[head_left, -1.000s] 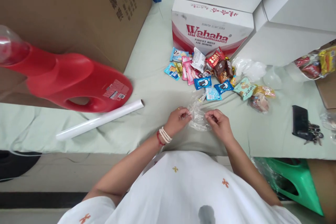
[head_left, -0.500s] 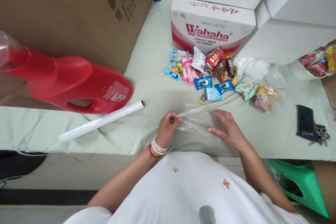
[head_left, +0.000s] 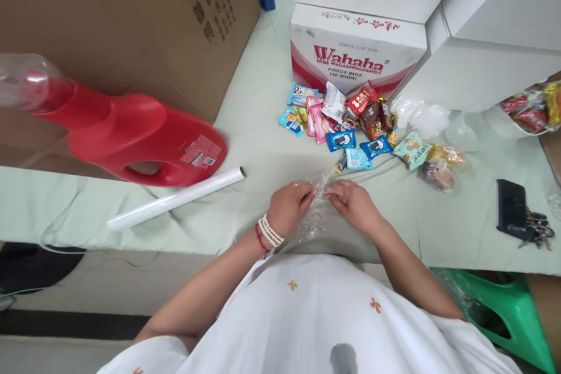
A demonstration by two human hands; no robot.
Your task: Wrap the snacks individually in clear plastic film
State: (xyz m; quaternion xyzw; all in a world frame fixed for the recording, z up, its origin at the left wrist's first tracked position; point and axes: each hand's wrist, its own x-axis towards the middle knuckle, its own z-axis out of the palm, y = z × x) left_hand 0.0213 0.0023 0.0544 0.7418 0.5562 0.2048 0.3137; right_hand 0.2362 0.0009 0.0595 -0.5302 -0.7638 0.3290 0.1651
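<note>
A clear plastic bag (head_left: 316,219) hangs crumpled between my hands, low over the table's front edge. My left hand (head_left: 291,204) pinches it from one side, thumb against fingers. On the other side my right hand (head_left: 353,204) has its fingers closed on the same film. Just beyond them lies a pile of small wrapped snacks (head_left: 342,114) in blue, pink, red and brown packets. A pale green packet (head_left: 412,149) and a clear-wrapped brown snack (head_left: 438,174) lie to the right of the pile.
Behind the pile stands a Wahaha carton (head_left: 355,64) with white boxes around it. A red plastic bottle (head_left: 153,140) and a white roll (head_left: 175,198) lie at left beside a big cardboard box (head_left: 131,29). At right are a black case (head_left: 512,207) with keys and a cup of snacks (head_left: 511,120).
My right hand has moved left and closed on the bag. My left hand has shifted slightly right, and the bag is bunched between them. The camera view has shifted a little.
</note>
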